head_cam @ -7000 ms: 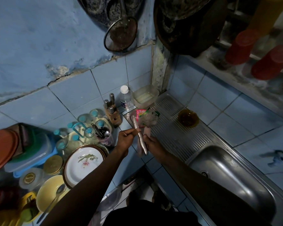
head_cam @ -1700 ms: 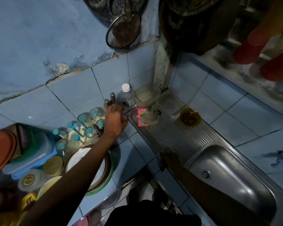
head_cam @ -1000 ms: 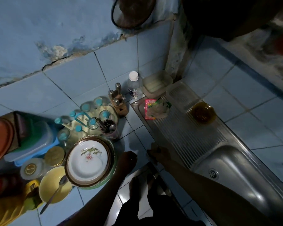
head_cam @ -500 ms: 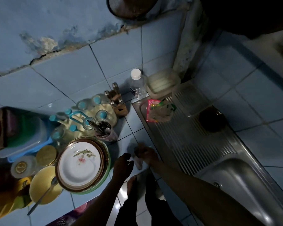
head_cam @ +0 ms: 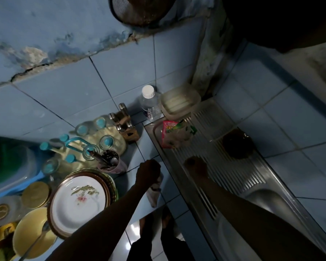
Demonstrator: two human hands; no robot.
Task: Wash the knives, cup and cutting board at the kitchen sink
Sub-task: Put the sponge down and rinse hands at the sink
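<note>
Blue-tiled counter, dim light — a pale limp cloth is gripped in the closed left hand, hanging just left of the ribbed steel drainboard. Right hand rests on the drainboard, grip unreadable. Knives stand in the wooden block, beyond the left hand — nearer it.

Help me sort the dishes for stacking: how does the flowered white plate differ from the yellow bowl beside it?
The flowered plate is white, shallow and brown-rimmed; the yellow bowl is plain and deeper. The plate tops a stack and holds nothing; the bowl has a spoon in it. Both are round and sit on the counter.
</note>
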